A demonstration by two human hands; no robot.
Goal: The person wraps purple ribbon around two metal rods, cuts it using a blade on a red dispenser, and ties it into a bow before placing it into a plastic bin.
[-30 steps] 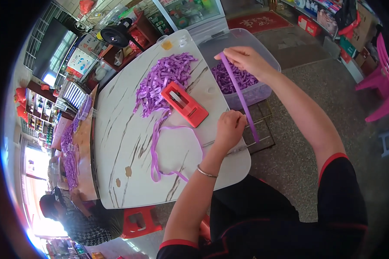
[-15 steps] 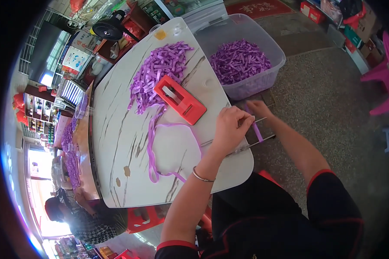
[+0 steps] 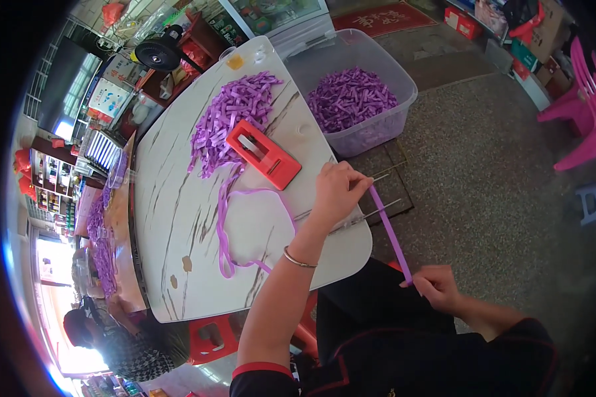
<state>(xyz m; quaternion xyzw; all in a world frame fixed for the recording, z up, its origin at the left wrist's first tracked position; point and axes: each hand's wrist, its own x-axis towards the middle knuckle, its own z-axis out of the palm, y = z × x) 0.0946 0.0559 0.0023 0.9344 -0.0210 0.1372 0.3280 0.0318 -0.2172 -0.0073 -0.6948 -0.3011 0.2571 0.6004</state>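
From my remote seat, I see the ribbon (image 3: 392, 231) running straight from the left hand (image 3: 341, 188), which appears to pinch its upper end (grip partly hidden), to the right hand (image 3: 439, 288), which grasps its lower part. It crosses a rod (image 3: 393, 203) just off the counter (image 3: 341, 248). Step, I judge: drawing it taut. Next move calls for even tension.
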